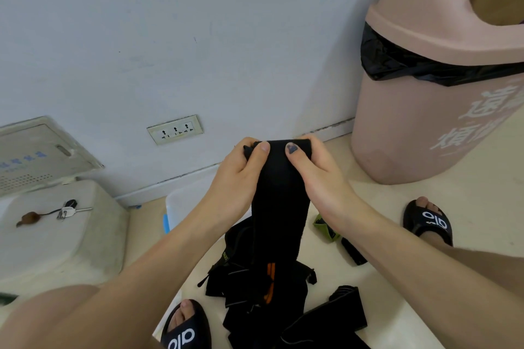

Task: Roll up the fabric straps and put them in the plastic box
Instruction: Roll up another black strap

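A wide black fabric strap [279, 201] hangs from both my hands, its lower part trailing to the floor. My left hand [241, 176] pinches its top left corner, thumb on the front. My right hand [317, 176] pinches the top right corner the same way. Below them lies a heap of black straps [255, 289], one with an orange stripe. The white plastic box [184, 201] sits on the floor behind my left forearm, mostly hidden. A small green strap [326, 228] lies under my right wrist.
A pink bin [425, 122] with a black liner stands at the right against the wall. A white stool [56, 235] with keys [68, 210] is at the left. My feet in black slippers [428, 221] flank the heap. A wall socket [175, 129] is low on the wall.
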Motion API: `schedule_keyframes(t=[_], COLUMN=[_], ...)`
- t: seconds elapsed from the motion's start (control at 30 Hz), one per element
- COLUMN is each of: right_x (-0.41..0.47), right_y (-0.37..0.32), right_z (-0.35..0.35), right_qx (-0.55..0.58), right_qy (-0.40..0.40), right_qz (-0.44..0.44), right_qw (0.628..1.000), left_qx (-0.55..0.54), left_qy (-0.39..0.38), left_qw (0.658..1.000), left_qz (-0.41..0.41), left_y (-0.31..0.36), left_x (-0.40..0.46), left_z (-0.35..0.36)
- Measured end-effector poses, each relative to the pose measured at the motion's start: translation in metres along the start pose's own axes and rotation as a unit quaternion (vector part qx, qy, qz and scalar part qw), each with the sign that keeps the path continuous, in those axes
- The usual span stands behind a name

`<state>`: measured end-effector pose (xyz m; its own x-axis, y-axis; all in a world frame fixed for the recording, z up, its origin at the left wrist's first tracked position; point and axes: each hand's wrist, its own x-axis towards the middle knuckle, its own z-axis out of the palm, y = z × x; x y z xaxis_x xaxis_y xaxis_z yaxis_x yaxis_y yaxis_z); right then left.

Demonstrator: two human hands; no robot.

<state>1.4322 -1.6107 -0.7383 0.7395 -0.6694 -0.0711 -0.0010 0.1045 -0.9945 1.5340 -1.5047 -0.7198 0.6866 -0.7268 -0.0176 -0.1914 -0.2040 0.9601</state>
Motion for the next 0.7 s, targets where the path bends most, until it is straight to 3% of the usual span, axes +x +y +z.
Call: schedule_keyframes(t=[0.23, 0.37, 0.5, 0.7], right_x=[0.01, 0.011, 0.011, 0.008], right_y=[-0.008, -0.011, -0.013, -0.012], right_z=[-0.011, -0.016, -0.019, -0.015], right_qx=[0.021, 0.039, 0.058, 0.047], right_qy=[0.066, 0.053, 0.05, 0.051], right_qz=[0.011, 0.028, 0.048, 0.052], right_qw=[0.998, 0.997, 0.996, 0.996], left_qx=[-0.074, -0.075, -0.125, -0.087], left_qy=[0.036, 0.044, 0.004, 0.006], left_qw=[0.997, 0.996, 0.992, 0.995], left_qz=[0.015, 0.007, 0.004, 0.041], left_y=[0.003, 0.003, 0.009, 0.008], left_x=[0.004, 0.007, 0.006, 0.001], left_z=[-0.004, -0.01, -0.013, -0.012])
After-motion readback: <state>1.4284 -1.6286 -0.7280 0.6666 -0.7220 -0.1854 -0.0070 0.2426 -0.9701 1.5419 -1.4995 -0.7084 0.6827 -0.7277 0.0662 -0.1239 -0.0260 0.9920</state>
